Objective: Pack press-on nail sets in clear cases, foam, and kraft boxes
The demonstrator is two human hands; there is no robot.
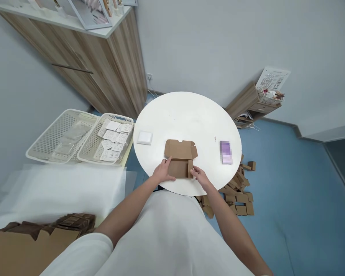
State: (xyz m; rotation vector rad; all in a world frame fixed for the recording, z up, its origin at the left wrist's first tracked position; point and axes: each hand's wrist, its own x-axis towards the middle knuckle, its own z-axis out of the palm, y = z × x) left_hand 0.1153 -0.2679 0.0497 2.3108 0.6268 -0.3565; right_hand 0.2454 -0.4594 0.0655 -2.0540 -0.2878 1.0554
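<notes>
A brown cardboard box (180,150) lies partly folded on the white round table (189,111), its lid panel laid back away from me. At its left end my left hand (161,172) grips the side, fingers at the far corner and thumb along the near edge. My right hand (200,177) pinches the right side wall, which stands up. Left of the box sits a small white packet (145,138). To the right lies a purple packet (225,152), its face blurred.
Two white baskets stand left of the table: one basket (31,150) with clear packets, the other (83,153) with white labelled packets. Folded brown boxes (241,197) are piled on the floor at right. More cardboard (31,249) is at lower left. A wooden cabinet (103,65) stands behind.
</notes>
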